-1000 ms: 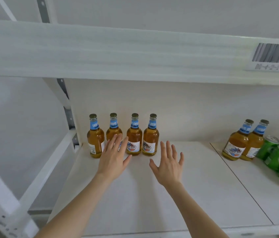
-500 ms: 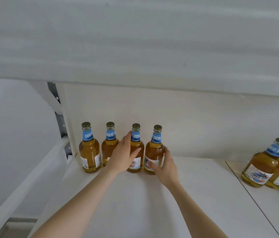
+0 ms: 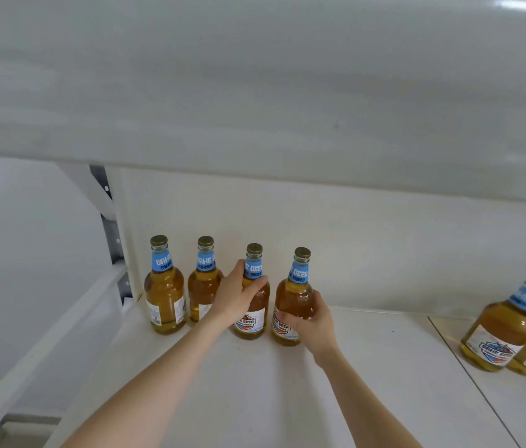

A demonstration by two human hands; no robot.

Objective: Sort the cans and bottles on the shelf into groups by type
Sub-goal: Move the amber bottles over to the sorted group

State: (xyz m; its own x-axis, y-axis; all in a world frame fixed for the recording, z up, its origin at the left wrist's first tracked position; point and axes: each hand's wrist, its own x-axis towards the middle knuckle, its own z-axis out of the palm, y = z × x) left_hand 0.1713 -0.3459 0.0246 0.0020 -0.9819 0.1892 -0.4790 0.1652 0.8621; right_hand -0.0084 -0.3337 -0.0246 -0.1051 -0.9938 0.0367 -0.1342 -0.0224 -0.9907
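The four bottles at 7 o'clock hold amber liquid; their neck bands are light blue with white letters; their caps dull gold; their front labels white with a blue and orange badge; the pair of bottles at 4 o'clock look the same; the shelf is white.

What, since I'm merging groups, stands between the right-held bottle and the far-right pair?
Head view: only bare shelf between that bottle in the right hand and the pair.

White shelf with six amber beer bottles
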